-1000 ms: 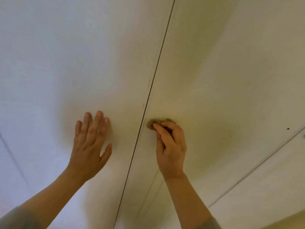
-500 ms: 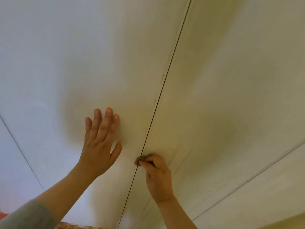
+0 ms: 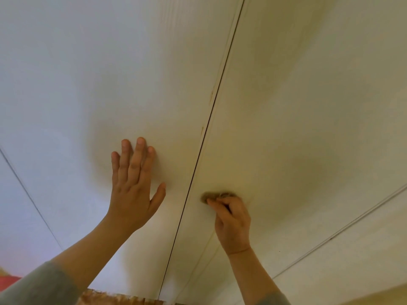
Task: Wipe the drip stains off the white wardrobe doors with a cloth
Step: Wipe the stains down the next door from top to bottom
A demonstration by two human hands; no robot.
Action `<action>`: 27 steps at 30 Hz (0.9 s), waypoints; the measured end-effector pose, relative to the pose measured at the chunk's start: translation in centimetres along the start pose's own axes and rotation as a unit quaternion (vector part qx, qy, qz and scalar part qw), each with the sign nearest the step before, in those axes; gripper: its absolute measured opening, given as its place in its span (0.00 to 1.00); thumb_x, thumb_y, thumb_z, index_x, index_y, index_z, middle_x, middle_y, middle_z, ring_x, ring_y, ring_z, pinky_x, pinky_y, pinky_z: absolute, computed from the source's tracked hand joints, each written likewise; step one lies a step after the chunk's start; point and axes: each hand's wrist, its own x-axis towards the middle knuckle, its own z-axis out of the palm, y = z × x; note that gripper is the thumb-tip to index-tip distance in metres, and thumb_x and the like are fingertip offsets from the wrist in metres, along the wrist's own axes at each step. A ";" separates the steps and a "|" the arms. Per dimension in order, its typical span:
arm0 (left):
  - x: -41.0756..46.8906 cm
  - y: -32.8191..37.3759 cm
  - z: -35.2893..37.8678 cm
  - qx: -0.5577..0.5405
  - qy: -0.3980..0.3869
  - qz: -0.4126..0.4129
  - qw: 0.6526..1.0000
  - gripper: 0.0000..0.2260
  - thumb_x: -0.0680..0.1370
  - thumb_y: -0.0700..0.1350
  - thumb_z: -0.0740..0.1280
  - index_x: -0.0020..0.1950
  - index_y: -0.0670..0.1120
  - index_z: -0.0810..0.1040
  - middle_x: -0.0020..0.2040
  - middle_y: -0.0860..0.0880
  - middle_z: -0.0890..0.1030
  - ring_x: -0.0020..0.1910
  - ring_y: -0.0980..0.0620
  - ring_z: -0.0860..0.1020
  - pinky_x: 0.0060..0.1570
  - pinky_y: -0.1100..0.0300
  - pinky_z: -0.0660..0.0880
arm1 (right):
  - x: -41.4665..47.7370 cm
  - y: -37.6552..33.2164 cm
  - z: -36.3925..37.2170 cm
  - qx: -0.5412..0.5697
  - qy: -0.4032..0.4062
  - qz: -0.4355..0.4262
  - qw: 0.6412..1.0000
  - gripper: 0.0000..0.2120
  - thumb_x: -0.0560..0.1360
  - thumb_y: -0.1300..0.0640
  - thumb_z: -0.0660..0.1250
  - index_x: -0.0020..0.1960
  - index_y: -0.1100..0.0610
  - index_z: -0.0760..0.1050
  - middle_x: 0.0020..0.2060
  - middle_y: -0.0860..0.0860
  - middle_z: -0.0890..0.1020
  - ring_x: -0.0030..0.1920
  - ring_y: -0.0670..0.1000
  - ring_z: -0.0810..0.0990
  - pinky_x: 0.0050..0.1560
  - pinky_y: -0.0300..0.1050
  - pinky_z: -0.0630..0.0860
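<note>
Two white wardrobe doors fill the view, the left door (image 3: 110,73) and the right door (image 3: 308,95), split by a dark vertical gap (image 3: 217,102). Small brownish drip marks (image 3: 211,95) run along the gap's left edge. My left hand (image 3: 134,186) rests flat on the left door, fingers straight and pointing up. My right hand (image 3: 233,223) grips a small brownish cloth (image 3: 214,195) and presses it against the right door, just right of the gap. Most of the cloth is hidden by my fingers.
Another panel seam (image 3: 343,225) slants across the lower right. A thin seam (image 3: 28,199) crosses the far left. A patterned brown surface (image 3: 119,298) shows at the bottom edge, and something red (image 3: 6,280) at the lower left corner.
My right hand slid the cloth down the right door beside the gap, then came back up a little. My left hand stays flat on the left door.
</note>
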 end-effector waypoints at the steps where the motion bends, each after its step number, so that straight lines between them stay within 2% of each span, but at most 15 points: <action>1: 0.0 0.4 -0.2 0.000 -0.005 -0.012 1.000 0.35 0.79 0.53 0.60 0.80 0.37 0.53 0.80 0.38 0.50 0.79 0.33 0.47 0.75 0.32 0.49 | -1.5 0.0 0.1 0.006 -0.038 0.011 0.999 0.12 0.80 0.60 0.63 0.48 0.57 0.86 0.47 0.47 0.74 0.47 0.49 0.77 0.46 0.44 0.80; 4: -0.1 2.1 -0.5 -0.023 -0.010 -0.054 0.998 0.37 0.79 0.55 0.59 0.80 0.37 0.51 0.81 0.39 0.47 0.79 0.35 0.44 0.75 0.34 0.46 | -2.9 -0.5 -0.6 0.028 -0.093 0.066 0.993 0.09 0.76 0.62 0.66 0.49 0.57 0.85 0.46 0.46 0.74 0.47 0.48 0.77 0.45 0.39 0.78; 7: 0.4 3.6 -0.4 -0.041 -0.005 -0.041 0.998 0.37 0.79 0.55 0.59 0.80 0.37 0.49 0.81 0.38 0.46 0.79 0.34 0.44 0.75 0.33 0.46 | 0.8 -1.0 -2.9 0.027 -0.011 0.113 0.993 0.09 0.75 0.65 0.68 0.51 0.59 0.85 0.45 0.52 0.78 0.47 0.51 0.78 0.51 0.32 0.72; 10: 1.2 5.0 0.7 -0.028 -0.006 -0.021 0.999 0.37 0.80 0.57 0.59 0.80 0.39 0.48 0.80 0.36 0.47 0.79 0.32 0.43 0.74 0.31 0.46 | 6.6 0.2 -5.3 0.010 0.116 0.086 0.989 0.08 0.77 0.67 0.67 0.51 0.62 0.84 0.46 0.54 0.76 0.48 0.55 0.78 0.52 0.41 0.76; 13: 1.4 5.7 1.9 -0.009 0.000 -0.039 0.999 0.41 0.80 0.62 0.58 0.81 0.40 0.44 0.79 0.34 0.46 0.77 0.29 0.43 0.73 0.30 0.44 | 8.6 1.8 -5.3 0.011 0.151 0.052 0.987 0.08 0.76 0.69 0.68 0.52 0.63 0.83 0.47 0.53 0.75 0.47 0.58 0.79 0.53 0.49 0.78; 15: 1.4 5.5 2.4 0.004 0.002 -0.037 0.999 0.43 0.79 0.66 0.57 0.81 0.39 0.44 0.79 0.33 0.46 0.77 0.29 0.42 0.73 0.29 0.44 | 6.6 2.4 -4.3 -0.007 0.140 0.028 0.990 0.07 0.78 0.66 0.67 0.49 0.62 0.84 0.47 0.53 0.75 0.47 0.55 0.77 0.51 0.48 0.78; 18: 1.4 5.2 2.8 0.013 0.009 -0.027 1.000 0.47 0.77 0.70 0.57 0.81 0.41 0.41 0.80 0.36 0.41 0.76 0.27 0.43 0.73 0.29 0.42 | 0.0 3.4 -3.1 -0.035 0.039 0.017 0.998 0.09 0.76 0.64 0.67 0.47 0.57 0.86 0.46 0.49 0.74 0.46 0.53 0.77 0.42 0.48 0.78; 20: 1.5 5.1 3.1 0.023 0.009 -0.021 0.999 0.49 0.75 0.72 0.57 0.80 0.42 0.38 0.80 0.40 0.35 0.76 0.26 0.44 0.72 0.28 0.42 | -4.0 3.7 -2.8 -0.036 -0.045 0.043 0.997 0.10 0.74 0.65 0.67 0.49 0.53 0.83 0.46 0.48 0.74 0.45 0.52 0.77 0.37 0.49 0.79; 22: 1.4 5.0 3.2 0.030 0.005 -0.023 0.999 0.52 0.73 0.74 0.58 0.80 0.42 0.37 0.79 0.42 0.33 0.76 0.29 0.40 0.72 0.28 0.40 | -5.7 3.4 -3.1 -0.021 -0.102 0.086 0.991 0.11 0.73 0.65 0.66 0.49 0.53 0.83 0.47 0.47 0.74 0.45 0.50 0.78 0.37 0.47 0.79; 24: 1.5 5.1 3.3 0.031 0.002 -0.029 0.999 0.54 0.72 0.76 0.58 0.80 0.42 0.36 0.79 0.43 0.32 0.76 0.34 0.35 0.72 0.29 0.38 | -4.5 2.7 -4.1 0.002 -0.094 0.118 0.989 0.11 0.73 0.66 0.68 0.49 0.55 0.84 0.47 0.47 0.75 0.45 0.49 0.78 0.42 0.41 0.78; 27: 1.8 5.3 3.3 0.037 -0.006 -0.032 0.999 0.58 0.69 0.78 0.59 0.80 0.42 0.34 0.78 0.43 0.30 0.76 0.36 0.32 0.71 0.30 0.36 | 0.6 2.5 -6.2 0.007 0.018 0.133 0.991 0.09 0.76 0.64 0.67 0.50 0.59 0.85 0.45 0.52 0.77 0.46 0.53 0.79 0.48 0.41 0.76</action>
